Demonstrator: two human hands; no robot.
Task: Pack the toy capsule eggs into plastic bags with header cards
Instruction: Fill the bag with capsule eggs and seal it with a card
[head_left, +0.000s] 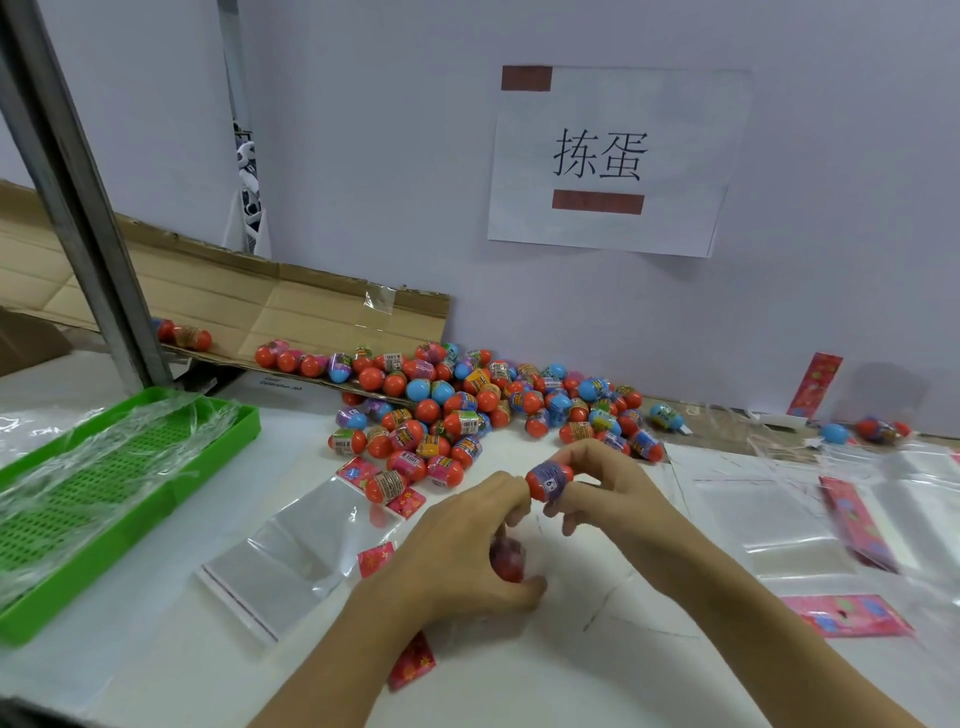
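Right hand (597, 486) pinching a capsule egg (549, 480), left hand (467, 551) gripping a bagged egg (508, 558), egg pile (467, 405) beyond both

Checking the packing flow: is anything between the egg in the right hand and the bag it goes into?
Nothing visible. The right hand pinches the egg just above the bag held by the left hand, which already holds a blurred red egg.
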